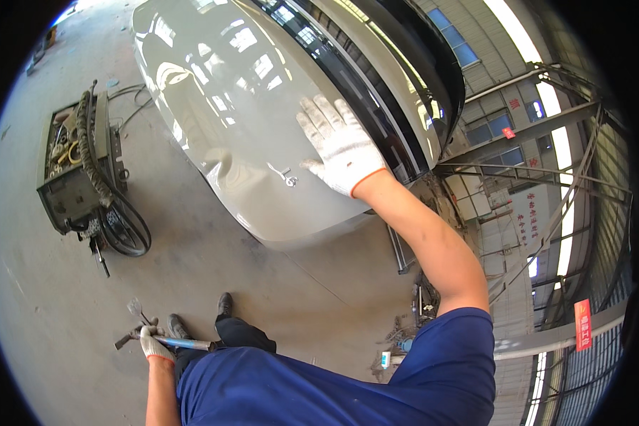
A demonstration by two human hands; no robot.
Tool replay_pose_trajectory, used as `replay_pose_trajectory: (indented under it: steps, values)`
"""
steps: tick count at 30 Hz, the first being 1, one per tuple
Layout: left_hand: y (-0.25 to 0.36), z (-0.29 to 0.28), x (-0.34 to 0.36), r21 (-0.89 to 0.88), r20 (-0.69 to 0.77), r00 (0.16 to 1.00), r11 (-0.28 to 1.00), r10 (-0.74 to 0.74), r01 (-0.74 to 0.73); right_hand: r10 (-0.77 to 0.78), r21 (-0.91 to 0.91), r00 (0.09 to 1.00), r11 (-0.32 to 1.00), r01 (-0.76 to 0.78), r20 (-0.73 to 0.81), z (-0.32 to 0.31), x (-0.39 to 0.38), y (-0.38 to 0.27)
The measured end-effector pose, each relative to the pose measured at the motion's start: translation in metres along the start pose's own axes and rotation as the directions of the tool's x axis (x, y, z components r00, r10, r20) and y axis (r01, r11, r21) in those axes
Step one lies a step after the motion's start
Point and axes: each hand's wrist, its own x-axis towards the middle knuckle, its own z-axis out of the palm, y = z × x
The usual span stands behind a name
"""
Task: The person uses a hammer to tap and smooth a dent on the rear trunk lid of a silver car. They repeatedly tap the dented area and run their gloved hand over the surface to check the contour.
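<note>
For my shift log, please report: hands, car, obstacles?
Left hand gripping blue-handled tool. Right hand open over pale car panel, dent visible. Equipment cart stands apart.

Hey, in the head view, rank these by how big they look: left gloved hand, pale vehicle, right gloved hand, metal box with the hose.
1. Pale vehicle, cut off by the frame
2. Metal box
3. Right gloved hand
4. Left gloved hand, partly hidden by its curled grip

The car panel [241,128] looks glossy and smooth, the right glove [342,145] matt cloth, the floor [334,273] dull.
</note>
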Motion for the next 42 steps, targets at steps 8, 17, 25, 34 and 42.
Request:
replay_pose_trajectory:
  steps: [8,17,25,34,42]
  values:
    - [-0.017,0.020,-0.007,-0.074,-0.023,0.999,0.997,-0.034,0.032,-0.081,0.103,0.995,0.992,0.074,0.063,0.060,-0.012,-0.025]
    - [-0.071,0.034,0.001,-0.230,-0.091,0.996,0.972,0.025,-0.045,-0.262,0.038,0.962,0.965,0.260,0.073,0.118,0.014,-0.019]
    - [-0.113,0.048,0.016,-0.362,-0.141,0.990,0.932,-0.025,-0.028,-0.337,-0.160,0.936,0.923,0.350,0.105,0.180,0.155,-0.074]
    - [-0.157,0.046,0.043,-0.392,-0.201,0.976,0.920,-0.088,0.002,-0.361,-0.156,0.916,0.908,0.388,0.178,0.237,0.144,-0.117]
    - [-0.139,0.044,0.064,-0.342,-0.148,0.987,0.940,-0.062,0.007,-0.401,-0.071,0.879,0.899,0.431,0.256,0.263,0.102,-0.138]
